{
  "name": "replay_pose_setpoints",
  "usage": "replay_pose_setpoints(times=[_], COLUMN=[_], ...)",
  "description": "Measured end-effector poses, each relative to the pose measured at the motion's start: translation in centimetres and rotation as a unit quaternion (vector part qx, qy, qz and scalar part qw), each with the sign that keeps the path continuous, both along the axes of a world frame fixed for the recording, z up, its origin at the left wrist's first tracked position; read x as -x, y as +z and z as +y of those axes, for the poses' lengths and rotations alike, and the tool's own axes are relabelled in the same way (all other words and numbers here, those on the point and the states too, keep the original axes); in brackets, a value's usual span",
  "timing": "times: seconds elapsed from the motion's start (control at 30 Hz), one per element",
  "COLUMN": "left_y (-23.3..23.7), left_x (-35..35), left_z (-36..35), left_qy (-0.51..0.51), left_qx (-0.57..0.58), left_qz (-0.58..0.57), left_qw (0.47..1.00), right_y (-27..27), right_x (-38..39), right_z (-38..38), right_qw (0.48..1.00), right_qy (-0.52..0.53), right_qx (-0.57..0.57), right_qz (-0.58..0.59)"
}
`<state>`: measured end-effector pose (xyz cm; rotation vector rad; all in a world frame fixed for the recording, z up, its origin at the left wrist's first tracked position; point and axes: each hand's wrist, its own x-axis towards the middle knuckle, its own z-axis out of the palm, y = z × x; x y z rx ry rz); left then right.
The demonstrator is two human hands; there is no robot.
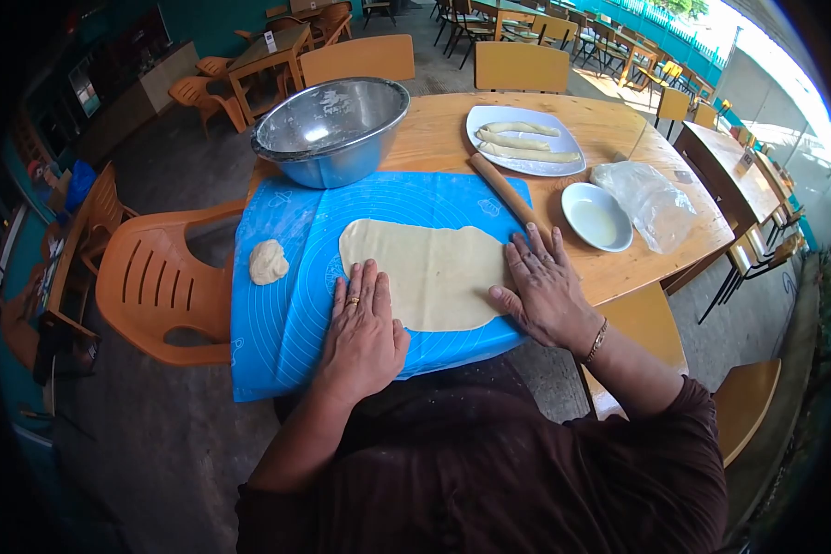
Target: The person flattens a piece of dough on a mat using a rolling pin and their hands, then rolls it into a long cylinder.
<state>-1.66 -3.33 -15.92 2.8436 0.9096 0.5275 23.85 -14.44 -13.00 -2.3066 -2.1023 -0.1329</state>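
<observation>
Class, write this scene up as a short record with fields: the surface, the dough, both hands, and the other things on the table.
Surface: blue mat on a wooden table
Dough: flat dough sheet on the mat; small lump to its left
Left hand: open, flat at the sheet's left edge
Right hand: open, flat at its right edge
Also on table: rolling pin, metal bowl, plate with dough rolls, small white dish, plastic bag
</observation>
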Motion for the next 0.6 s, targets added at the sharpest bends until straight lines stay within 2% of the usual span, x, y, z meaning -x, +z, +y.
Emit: replay_pose_setpoints(times=[0.03, 0.1, 0.17, 0.3, 0.37, 0.43, 0.5, 0.57, 0.6], left_y=[0.1, 0.1, 0.0, 0.0, 0.0, 0.0, 0.0, 0.0, 0.0], left_x=[-0.1, -0.2, -0.1, 0.2, 0.4, 0.3, 0.3, 0.1, 0.1], left_z=[-0.1, -0.1, 0.0, 0.1, 0.0, 0.0, -0.1, -0.1, -0.2], left_qy=[0.006, 0.008, 0.009, 0.001, 0.000, -0.001, 0.005, 0.007, 0.012], left_qx=[0.002, 0.005, -0.001, 0.003, 0.005, 0.005, 0.008, 0.004, 0.001], left_qz=[0.005, 0.011, 0.013, 0.011, 0.015, 0.014, 0.016, 0.018, 0.022], left_qw=[1.000, 1.000, 1.000, 1.000, 1.000, 1.000, 1.000, 1.000, 1.000], right_y=[-0.3, -1.0, -1.3, -2.1, -2.0, -0.4, 3.1, 3.3, 3.6], right_x=[0.4, 2.0, 4.7, 5.8, 3.5, -0.3, -2.9, -6.4, -7.4], right_z=[-0.3, -0.4, 0.0, 0.0, -0.6, -1.8, -2.7, -2.6, -2.1], right_qw=[1.000, 0.985, 0.952, 0.950, 0.974, 0.986, 0.952, 0.948, 0.948], right_qy=[-0.002, 0.112, 0.232, 0.271, 0.168, 0.087, -0.076, -0.066, -0.069], right_qx=[0.002, -0.120, -0.103, -0.077, -0.115, -0.098, -0.136, -0.283, -0.282], right_qz=[0.000, 0.057, 0.173, 0.136, 0.099, 0.100, 0.263, 0.134, 0.133])
